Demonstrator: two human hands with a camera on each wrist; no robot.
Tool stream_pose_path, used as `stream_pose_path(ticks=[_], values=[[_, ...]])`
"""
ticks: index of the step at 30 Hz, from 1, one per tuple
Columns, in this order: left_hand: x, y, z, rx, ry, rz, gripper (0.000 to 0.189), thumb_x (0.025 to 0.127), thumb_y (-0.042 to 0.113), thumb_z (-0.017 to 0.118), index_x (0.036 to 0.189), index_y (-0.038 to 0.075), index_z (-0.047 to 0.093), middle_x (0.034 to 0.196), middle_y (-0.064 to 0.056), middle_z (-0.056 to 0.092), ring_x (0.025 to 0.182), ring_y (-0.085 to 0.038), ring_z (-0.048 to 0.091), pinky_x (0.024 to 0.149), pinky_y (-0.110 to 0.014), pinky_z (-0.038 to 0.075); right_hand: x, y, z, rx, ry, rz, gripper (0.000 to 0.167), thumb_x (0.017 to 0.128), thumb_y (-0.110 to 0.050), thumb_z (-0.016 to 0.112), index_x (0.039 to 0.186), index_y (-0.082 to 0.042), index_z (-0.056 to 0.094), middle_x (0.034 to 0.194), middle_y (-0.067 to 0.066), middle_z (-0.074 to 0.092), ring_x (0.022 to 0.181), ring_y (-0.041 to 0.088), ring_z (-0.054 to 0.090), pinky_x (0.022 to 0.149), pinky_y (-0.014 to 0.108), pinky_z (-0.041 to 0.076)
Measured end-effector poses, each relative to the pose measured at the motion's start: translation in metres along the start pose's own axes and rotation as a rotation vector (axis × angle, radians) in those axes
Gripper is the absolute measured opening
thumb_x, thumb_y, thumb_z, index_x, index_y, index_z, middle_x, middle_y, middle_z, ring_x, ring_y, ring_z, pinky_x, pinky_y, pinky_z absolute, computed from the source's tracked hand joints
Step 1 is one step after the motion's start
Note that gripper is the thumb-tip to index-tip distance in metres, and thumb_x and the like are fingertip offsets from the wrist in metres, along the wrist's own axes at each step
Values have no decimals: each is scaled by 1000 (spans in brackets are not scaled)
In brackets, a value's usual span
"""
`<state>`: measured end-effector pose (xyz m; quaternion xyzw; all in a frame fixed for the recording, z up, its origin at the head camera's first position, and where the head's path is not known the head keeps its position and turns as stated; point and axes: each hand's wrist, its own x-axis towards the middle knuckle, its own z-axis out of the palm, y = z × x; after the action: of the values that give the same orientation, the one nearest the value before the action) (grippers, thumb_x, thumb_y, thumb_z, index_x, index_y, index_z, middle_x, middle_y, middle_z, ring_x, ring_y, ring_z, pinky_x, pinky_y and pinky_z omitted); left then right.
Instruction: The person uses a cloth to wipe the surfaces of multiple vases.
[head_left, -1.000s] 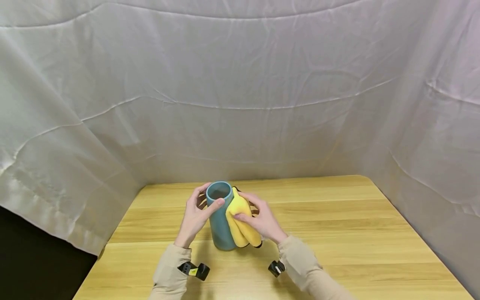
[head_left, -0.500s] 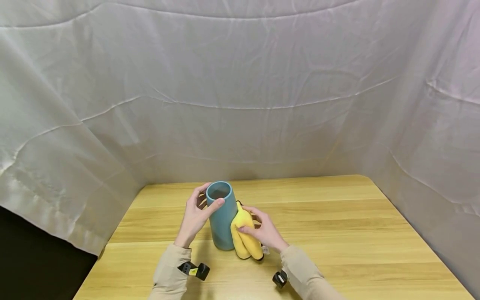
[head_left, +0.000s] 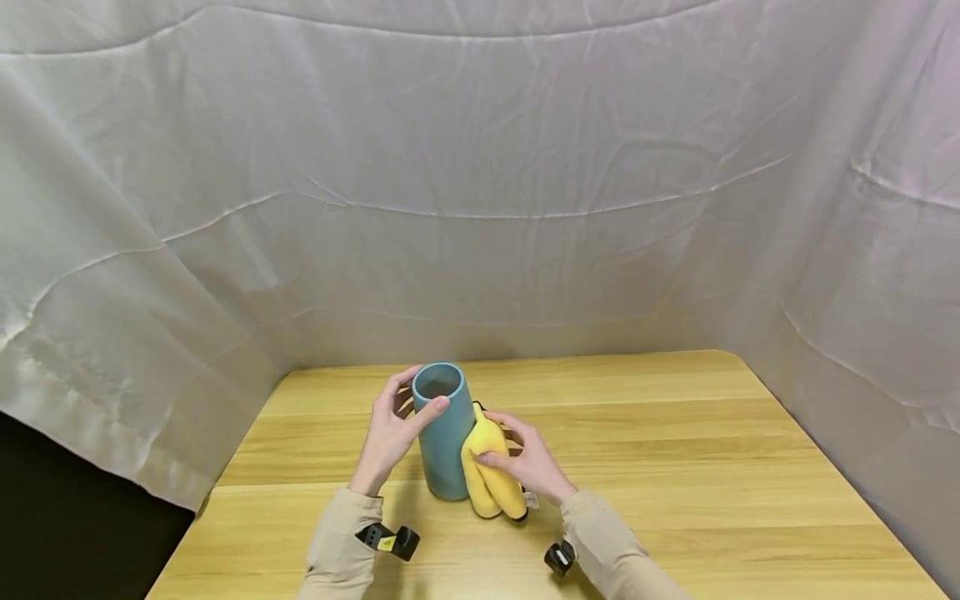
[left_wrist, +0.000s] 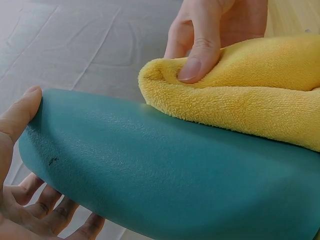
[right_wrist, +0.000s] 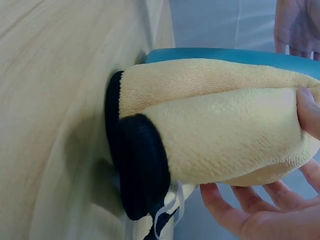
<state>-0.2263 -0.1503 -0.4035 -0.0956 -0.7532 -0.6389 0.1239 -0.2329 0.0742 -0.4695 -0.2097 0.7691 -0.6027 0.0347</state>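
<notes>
A tall teal vase stands upright on the wooden table. My left hand grips it near the rim, thumb at the front and fingers behind, as the left wrist view also shows. Leaning against the vase's right side is a yellow plush banana bunch with black tips. My right hand holds the plush, its thumb in front and its fingers behind. Seen from the right wrist, the plush's black tips are down at the tabletop, and a white tag hangs beside them.
The wooden table reaches to a grey curtain at the back and sides. A dark area lies beyond the table's left edge. Each wrist wears a small black camera.
The right hand and the plush bananas have come down and slightly right along the vase, then stayed still over the last half second. The left hand and vase have not moved.
</notes>
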Motion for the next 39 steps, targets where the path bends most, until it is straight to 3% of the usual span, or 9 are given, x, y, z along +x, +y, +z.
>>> stream_pose_path(ticks=[6, 11, 16, 21, 30, 39], values=[[-1, 1, 0, 20, 5, 7, 58, 87, 15, 79, 140, 11, 53, 136, -11, 58, 125, -28, 56, 112, -47, 44, 5, -9, 0, -15, 47, -22, 61, 87, -19, 79, 144, -13, 56, 142, 14, 60, 112, 24, 62, 88, 34, 54], [-1, 2, 0, 13, 0, -2, 59, 87, 14, 79, 140, 11, 53, 136, -11, 57, 126, -28, 55, 111, -47, 44, 11, -31, -1, -13, 85, -48, 60, 86, -16, 80, 142, -14, 58, 138, 12, 63, 109, 20, 61, 86, 34, 53], [0, 1, 0, 7, -3, -2, 59, 87, 14, 79, 140, 12, 53, 136, -11, 57, 126, -29, 55, 111, -48, 43, 17, -55, -4, -13, 107, -99, 60, 85, -14, 81, 141, -17, 59, 138, 9, 64, 109, 20, 59, 85, 36, 51], [0, 0, 0, 8, -8, 11, 58, 88, 13, 78, 140, 11, 53, 136, -12, 57, 126, -31, 55, 110, -50, 43, 20, -64, -4, -24, 118, -136, 60, 85, -15, 81, 141, -17, 60, 138, 8, 63, 110, 22, 58, 83, 37, 50], [0, 0, 0, 9, -5, 14, 58, 88, 13, 78, 140, 11, 53, 136, -12, 57, 126, -31, 55, 110, -49, 43, 16, -63, -3, -17, 110, -127, 60, 86, -16, 81, 141, -18, 59, 140, 7, 62, 113, 25, 59, 86, 38, 51], [-1, 1, 0, -7, 0, -1, 59, 87, 13, 79, 139, 11, 54, 135, -13, 58, 125, -29, 56, 111, -48, 43, 8, -30, 1, 19, 84, -48, 61, 85, -14, 81, 142, -16, 57, 140, 11, 60, 119, 31, 61, 96, 42, 53]])
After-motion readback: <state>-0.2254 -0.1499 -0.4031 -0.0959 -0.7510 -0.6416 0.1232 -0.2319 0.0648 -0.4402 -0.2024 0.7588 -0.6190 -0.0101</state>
